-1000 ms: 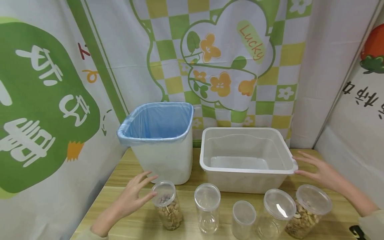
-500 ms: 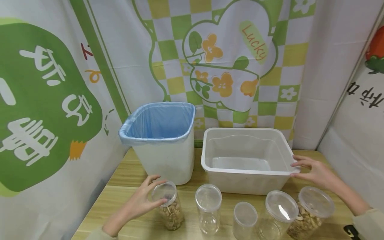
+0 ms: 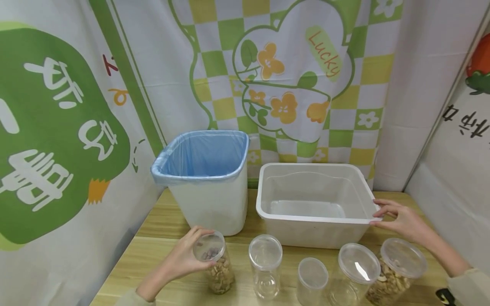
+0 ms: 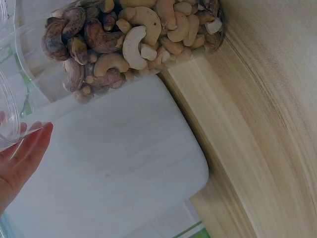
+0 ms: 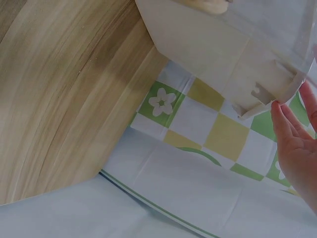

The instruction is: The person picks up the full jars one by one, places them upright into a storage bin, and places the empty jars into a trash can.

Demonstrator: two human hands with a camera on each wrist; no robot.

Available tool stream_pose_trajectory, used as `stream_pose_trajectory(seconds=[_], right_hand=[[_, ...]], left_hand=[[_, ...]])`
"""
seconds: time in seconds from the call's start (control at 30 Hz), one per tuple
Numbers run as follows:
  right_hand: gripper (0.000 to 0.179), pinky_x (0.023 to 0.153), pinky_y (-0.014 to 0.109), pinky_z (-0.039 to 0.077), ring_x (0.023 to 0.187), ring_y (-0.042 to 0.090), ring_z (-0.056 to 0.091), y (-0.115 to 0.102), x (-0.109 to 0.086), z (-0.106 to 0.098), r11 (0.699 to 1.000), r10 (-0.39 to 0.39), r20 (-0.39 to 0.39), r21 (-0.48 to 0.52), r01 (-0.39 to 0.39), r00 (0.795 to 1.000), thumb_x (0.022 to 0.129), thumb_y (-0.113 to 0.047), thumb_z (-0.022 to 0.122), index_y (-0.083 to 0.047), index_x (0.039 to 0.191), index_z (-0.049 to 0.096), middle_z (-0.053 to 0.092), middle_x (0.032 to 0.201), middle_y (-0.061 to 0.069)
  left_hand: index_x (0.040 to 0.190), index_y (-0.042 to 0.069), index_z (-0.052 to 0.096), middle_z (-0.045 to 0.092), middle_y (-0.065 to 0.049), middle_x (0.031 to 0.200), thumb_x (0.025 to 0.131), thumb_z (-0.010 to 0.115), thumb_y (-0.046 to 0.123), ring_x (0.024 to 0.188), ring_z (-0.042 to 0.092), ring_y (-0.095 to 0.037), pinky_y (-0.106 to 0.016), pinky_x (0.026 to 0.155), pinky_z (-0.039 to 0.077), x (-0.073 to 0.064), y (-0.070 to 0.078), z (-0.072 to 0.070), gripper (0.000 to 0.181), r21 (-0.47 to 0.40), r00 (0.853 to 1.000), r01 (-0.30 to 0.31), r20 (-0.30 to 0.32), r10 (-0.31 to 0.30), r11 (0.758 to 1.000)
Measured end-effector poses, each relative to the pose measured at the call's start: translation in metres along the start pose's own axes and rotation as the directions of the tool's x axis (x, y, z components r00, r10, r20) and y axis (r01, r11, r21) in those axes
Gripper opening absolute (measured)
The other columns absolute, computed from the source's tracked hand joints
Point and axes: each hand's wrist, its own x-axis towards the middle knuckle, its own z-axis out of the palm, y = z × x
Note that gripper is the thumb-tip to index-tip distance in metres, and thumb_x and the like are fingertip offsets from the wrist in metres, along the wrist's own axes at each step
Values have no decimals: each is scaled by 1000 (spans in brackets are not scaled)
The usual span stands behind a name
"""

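A tall clear jar of cashew nuts (image 3: 220,274) stands upright at the front left of the table. My left hand (image 3: 181,260) holds it near the lid, thumb on the near side and fingers on the far side. The left wrist view shows the cashews (image 4: 138,44) through the jar's wall, with fingertips of the left hand (image 4: 25,161) at the lid end. At the right end of a white plastic tub (image 3: 314,219), my right hand (image 3: 407,222) pinches the rim. In the right wrist view, fingers of that hand (image 5: 297,148) touch the tub's edge lip (image 5: 277,96).
A white bin (image 3: 214,204) with a blue liner stands behind the cashew jar. Along the front are an empty lidded jar (image 3: 265,272), a small lidded jar (image 3: 311,280), another clear jar (image 3: 356,272) and a nut-filled jar (image 3: 396,272). A patterned cloth (image 3: 283,76) hangs behind.
My left hand has moved right and closed around the top of the cashew jar. My right hand has come in onto the tub's right rim, its fingers drawing together.
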Motion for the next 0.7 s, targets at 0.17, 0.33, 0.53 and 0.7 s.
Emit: stream_pose_trajectory(seconds=[0.17,0.33,0.53,0.7], right_hand=[[14,74,-1,33,96,36,52,0,-1,0,1000,20,9,0,-20,1000,68,-25,75,-17,75,66,55,114,17],[15,74,3,38,95,9,52,-1,-1,0,999,34,13,2,-34,999,69,-26,75,-17,76,66,55,113,15],[14,74,-1,34,96,18,53,0,-2,1,999,39,17,16,-40,999,69,-26,74,-17,76,66,53,114,14],[15,74,-1,33,96,7,51,0,-2,0,998,46,18,34,-46,999,70,-26,74,-16,78,66,53,114,14]], left_hand=[[109,9,56,53,0,97,53,82,25,83,54,-14,-30,67,50,2,-1,3,64,15,998,-35,-57,36,999],[107,9,57,54,-2,96,52,83,26,83,56,-16,-31,69,50,7,-1,0,64,40,994,-37,-103,41,999],[108,7,57,55,-3,96,51,83,25,81,56,-18,-32,65,51,19,5,-13,65,34,986,-48,-159,53,998],[106,4,57,54,-4,94,51,83,24,77,54,-16,-29,60,50,35,11,-25,64,56,972,-125,-193,134,991]])
